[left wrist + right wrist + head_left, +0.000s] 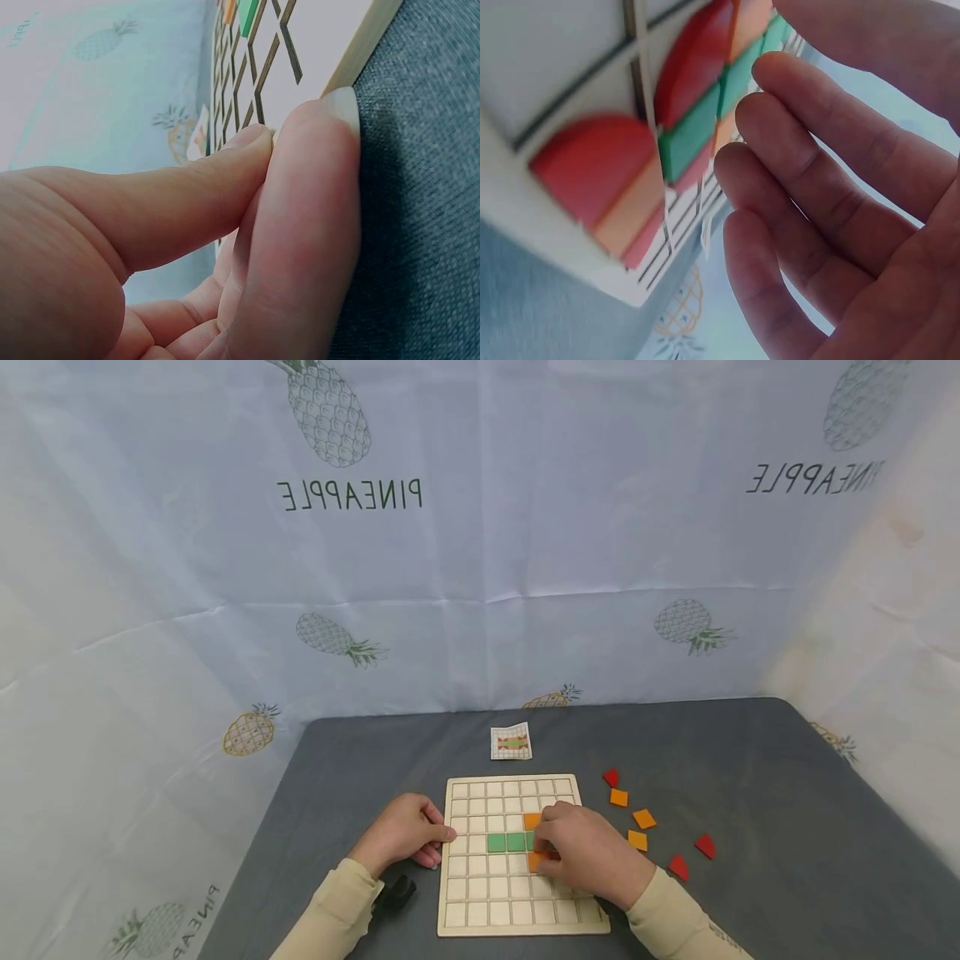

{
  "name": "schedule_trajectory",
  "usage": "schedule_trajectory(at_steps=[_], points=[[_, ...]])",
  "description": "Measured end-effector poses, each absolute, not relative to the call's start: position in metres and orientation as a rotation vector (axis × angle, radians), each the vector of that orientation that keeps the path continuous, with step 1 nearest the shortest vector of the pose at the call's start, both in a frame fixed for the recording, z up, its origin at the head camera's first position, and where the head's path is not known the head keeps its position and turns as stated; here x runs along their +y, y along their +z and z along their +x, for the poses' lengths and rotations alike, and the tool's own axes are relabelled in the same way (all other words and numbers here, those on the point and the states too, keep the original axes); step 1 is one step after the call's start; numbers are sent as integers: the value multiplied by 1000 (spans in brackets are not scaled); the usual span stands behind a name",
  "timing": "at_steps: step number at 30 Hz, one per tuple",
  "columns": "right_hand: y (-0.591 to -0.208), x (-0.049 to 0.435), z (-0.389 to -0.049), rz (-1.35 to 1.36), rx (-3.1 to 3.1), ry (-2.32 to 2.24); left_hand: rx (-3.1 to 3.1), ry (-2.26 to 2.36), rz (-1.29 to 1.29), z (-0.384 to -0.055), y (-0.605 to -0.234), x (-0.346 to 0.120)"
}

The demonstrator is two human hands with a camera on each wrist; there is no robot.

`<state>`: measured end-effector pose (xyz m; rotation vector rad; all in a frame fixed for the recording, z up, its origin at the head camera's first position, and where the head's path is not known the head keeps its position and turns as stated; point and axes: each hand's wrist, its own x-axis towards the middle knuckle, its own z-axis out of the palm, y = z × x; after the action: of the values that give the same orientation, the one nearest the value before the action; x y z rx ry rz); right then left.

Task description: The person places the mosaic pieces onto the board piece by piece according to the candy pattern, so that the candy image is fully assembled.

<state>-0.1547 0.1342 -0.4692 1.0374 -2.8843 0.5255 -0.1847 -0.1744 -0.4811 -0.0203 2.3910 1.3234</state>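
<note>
My left hand (405,835) pinches the left edge of a pale wooden grid board (468,889) between thumb and index finger; the left wrist view shows the thumb (225,161) at the rim. My right hand (592,852) is over the right part of the board, its fingers gently bent and spread from the thumb. Its fingertips are right at the green tiles (690,131) and an orange tile (533,862). A row of green squares (497,842) lies in the grid, with an orange square (532,821) above it. Red rounded pieces (600,161) show beside them; the hand hides some tiles in the head view.
Right of the board lie loose orange squares (637,840) and red pieces (678,867) on the dark grey table (787,810). A small printed pattern card (512,743) lies behind the board. Pineapple-print cloth (487,543) hangs around the table.
</note>
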Motion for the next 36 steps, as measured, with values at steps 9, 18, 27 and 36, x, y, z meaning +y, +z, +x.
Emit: schedule_trajectory(at_steps=[9,18,27,36], points=[[-459,179,-164,764,-3005,626,2395,1322,-19,-184,-482,-175],[-461,252,-177,562,-3075,611,2405,1311,-32,-184,-484,-176],[-473,280,-185,524,-3137,598,2391,1334,-6,-184,-485,-175],[-480,284,-188,536,-3172,657,2396,1317,-20,-184,-485,-175]])
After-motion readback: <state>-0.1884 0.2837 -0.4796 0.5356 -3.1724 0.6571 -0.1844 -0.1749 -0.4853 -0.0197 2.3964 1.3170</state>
